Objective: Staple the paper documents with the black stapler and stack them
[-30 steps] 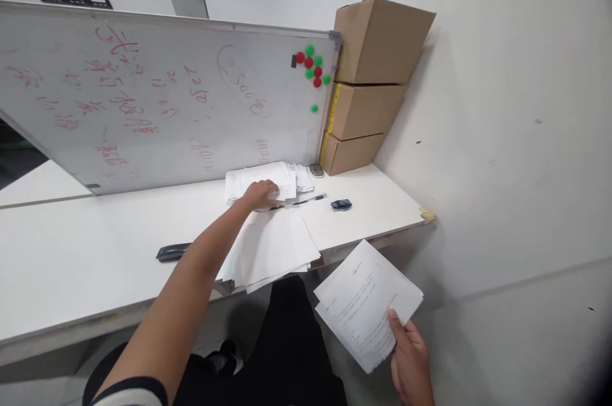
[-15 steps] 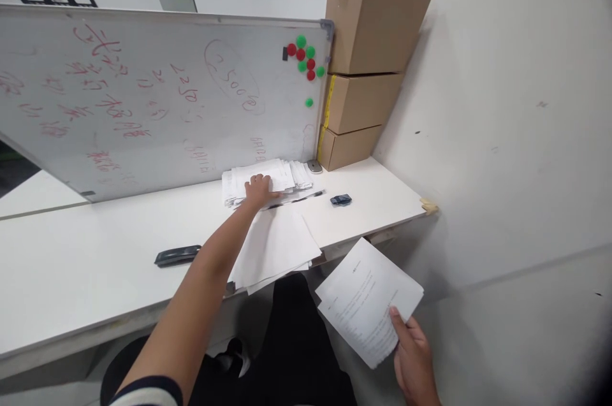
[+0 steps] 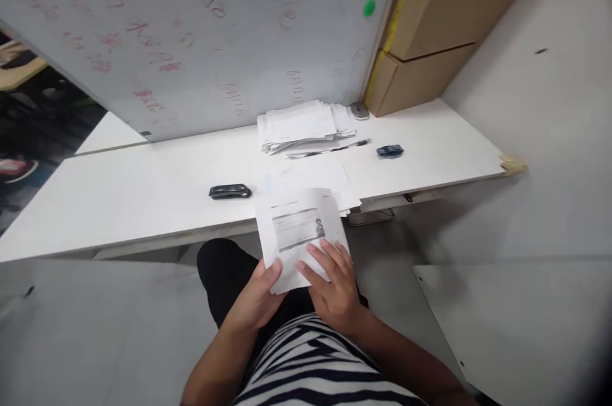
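Observation:
Both my hands hold a printed sheaf of paper (image 3: 299,227) over my lap, just below the white desk's front edge (image 3: 143,234). My left hand (image 3: 258,294) grips its lower left corner, thumb on top. My right hand (image 3: 335,282) lies on the sheet's lower right part with its fingers spread flat over it. More white sheets (image 3: 315,176) lie on the desk right behind it, overhanging the edge. A thicker paper stack (image 3: 303,125) sits at the back of the desk by the whiteboard (image 3: 191,30).
A black stapler (image 3: 230,192) lies left of the sheets. A pen (image 3: 335,148) and a small dark blue object (image 3: 389,151) lie right of the stack. Cardboard boxes (image 3: 444,23) stand stacked in the back right corner against the wall.
My left hand left the far paper stack and came back to my lap. The sheaf moved from my right side to the middle, now held by both hands. The view tilted down and closer.

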{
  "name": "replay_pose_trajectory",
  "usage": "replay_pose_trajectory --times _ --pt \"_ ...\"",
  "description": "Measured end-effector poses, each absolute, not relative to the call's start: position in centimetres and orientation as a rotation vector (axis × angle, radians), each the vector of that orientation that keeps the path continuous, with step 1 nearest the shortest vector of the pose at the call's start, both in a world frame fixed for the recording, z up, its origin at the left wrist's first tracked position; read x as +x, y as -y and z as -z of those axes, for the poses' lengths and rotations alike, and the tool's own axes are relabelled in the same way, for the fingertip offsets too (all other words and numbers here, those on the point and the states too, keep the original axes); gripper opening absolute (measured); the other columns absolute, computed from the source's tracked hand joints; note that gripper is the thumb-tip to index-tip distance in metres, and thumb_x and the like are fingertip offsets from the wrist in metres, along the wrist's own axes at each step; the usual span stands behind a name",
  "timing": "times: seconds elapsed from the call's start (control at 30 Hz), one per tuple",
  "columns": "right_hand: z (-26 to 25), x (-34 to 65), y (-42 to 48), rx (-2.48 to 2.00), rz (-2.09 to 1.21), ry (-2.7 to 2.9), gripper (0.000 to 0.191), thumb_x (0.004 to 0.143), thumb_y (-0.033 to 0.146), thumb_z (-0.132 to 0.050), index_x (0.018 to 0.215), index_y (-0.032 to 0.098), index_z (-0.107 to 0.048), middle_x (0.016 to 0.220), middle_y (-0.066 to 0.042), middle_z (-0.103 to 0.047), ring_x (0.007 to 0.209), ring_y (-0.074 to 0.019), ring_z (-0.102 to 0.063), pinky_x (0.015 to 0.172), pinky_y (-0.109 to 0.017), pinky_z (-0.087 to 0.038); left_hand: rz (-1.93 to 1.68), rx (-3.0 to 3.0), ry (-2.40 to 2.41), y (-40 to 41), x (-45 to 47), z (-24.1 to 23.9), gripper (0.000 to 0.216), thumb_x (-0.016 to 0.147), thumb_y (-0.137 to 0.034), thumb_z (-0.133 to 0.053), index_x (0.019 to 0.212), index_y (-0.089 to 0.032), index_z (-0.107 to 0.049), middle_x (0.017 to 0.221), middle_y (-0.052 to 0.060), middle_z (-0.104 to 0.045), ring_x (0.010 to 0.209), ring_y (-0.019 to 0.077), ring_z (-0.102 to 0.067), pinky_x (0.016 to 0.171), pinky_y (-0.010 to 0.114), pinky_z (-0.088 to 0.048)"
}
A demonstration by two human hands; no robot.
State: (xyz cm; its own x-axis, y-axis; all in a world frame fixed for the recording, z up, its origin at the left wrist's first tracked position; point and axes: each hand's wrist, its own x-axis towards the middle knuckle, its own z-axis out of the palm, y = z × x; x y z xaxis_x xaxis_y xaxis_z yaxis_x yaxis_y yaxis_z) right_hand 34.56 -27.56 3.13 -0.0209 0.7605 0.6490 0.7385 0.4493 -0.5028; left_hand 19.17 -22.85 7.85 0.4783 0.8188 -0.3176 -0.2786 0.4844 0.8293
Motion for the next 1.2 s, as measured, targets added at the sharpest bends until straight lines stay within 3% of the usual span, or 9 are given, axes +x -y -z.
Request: replay_pose_trajectory --times 0.17,0.4,0.5,0.53,0.6,0.67,0.77,0.97,1.2 --pt "-0.6 33.6 27.4 -1.117 -0.264 1.849 0.06 0.084 0.037 -0.062 0.141 0.034 -0.042 0.142 -0.006 -0.051 0.133 -0.0309 -0.042 0.115 -0.062 -0.011 -0.958 0.689 -0.983 22.6 16.6 -5.8 0.043 0.081 -0.044 -0.066 0.115 -0.017 -0.066 0.111 0.014 -0.069 0.099 0.0267 -0.066 0.091 0.043 -0.051" --pt "0.4 36.2 26.0 -1.041 -1.245 1.143 0.086 0.086 0.055 -0.056 0.151 0.037 -0.003 0.157 -0.009 -0.024 0.139 -0.0275 -0.034 0.11 -0.053 -0.032 -0.799 1.058 -0.851 22.6 12.5 -5.6 0.027 0.069 -0.033 -0.079 0.088 -0.015 -0.074 0.086 0.009 -0.073 0.087 0.0245 -0.067 0.084 0.041 -0.053" --pt "-0.2 37.0 24.8 -0.97 -1.258 1.129 0.108 0.075 0.05 -0.073 0.149 0.043 0.005 0.16 -0.005 -0.014 0.143 -0.0257 -0.025 0.113 -0.051 -0.027 -0.761 1.19 -0.849 21.5 12.0 -5.1 0.015 0.066 -0.027 -0.08 0.07 -0.016 -0.072 0.08 0.007 -0.072 0.078 0.0215 -0.067 0.072 0.034 -0.054" --pt "-0.6 37.3 24.4 -0.983 -1.22 1.14 0.112 0.072 0.046 -0.077 0.149 0.043 0.005 0.16 -0.005 -0.016 0.144 -0.0252 -0.025 0.114 -0.05 -0.026 -0.787 1.218 -0.875 20.9 12.0 -4.8 0.015 0.066 -0.027 -0.081 0.067 -0.016 -0.071 0.08 0.007 -0.071 0.075 0.0203 -0.067 0.068 0.032 -0.054" --pt "-1.7 37.6 23.5 -1.045 -1.197 1.17 0.102 0.074 0.042 -0.076 0.151 0.038 -0.009 0.151 -0.007 -0.037 0.137 -0.0257 -0.038 0.111 -0.048 -0.032 -0.892 1.262 -0.972 19.6 12.3 -4.5 0.018 0.066 -0.03 -0.08 0.065 -0.017 -0.068 0.077 0.005 -0.07 0.071 0.018 -0.065 0.064 0.03 -0.052" --pt "-3.6 37.9 22.6 -1.143 -1.163 1.214 0.072 0.081 0.041 -0.069 0.144 0.032 -0.036 0.131 -0.008 -0.059 0.12 -0.0258 -0.056 0.102 -0.045 -0.044 -1.023 1.336 -1.034 18.2 12.5 -4.6 0.022 0.068 -0.034 -0.078 0.067 -0.017 -0.064 0.076 0.004 -0.068 0.072 0.0178 -0.064 0.066 0.031 -0.052" --pt "-7.0 37.9 21.3 -1.243 -0.87 1.365 0.038 0.083 0.039 -0.066 0.119 0.028 -0.063 0.111 -0.005 -0.069 0.11 -0.0247 -0.061 0.1 -0.043 -0.045 -1.139 1.627 -1.038 16.2 13.0 -6.0 0.021 0.074 -0.037 -0.072 0.073 -0.019 -0.062 0.089 0.006 -0.069 0.088 0.0211 -0.064 0.082 0.036 -0.051" --pt "-6.9 37.5 16.3 -1.178 -0.653 1.462 0.036 0.083 0.043 -0.064 0.114 0.024 -0.065 0.119 -0.007 -0.065 0.113 -0.0233 -0.058 0.1 -0.039 -0.045 -1.217 1.959 -1.309 11.0 14.9 -6.2 0.032 0.086 -0.04 -0.057 0.111 -0.022 -0.063 0.117 0.007 -0.065 0.109 0.0229 -0.059 0.094 0.037 -0.047" --pt "-1.7 36.7 14.0 -1.328 -0.7 1.278 0.033 0.088 0.04 -0.052 0.108 0.02 -0.069 0.112 -0.008 -0.068 0.105 -0.0229 -0.062 0.095 -0.038 -0.047 -1.023 1.889 -1.372 8.6 15.5 -1.4 0.033 0.087 -0.048 -0.053 0.096 -0.02 -0.069 0.086 0.003 -0.07 0.083 0.0219 -0.065 0.073 0.034 -0.052"
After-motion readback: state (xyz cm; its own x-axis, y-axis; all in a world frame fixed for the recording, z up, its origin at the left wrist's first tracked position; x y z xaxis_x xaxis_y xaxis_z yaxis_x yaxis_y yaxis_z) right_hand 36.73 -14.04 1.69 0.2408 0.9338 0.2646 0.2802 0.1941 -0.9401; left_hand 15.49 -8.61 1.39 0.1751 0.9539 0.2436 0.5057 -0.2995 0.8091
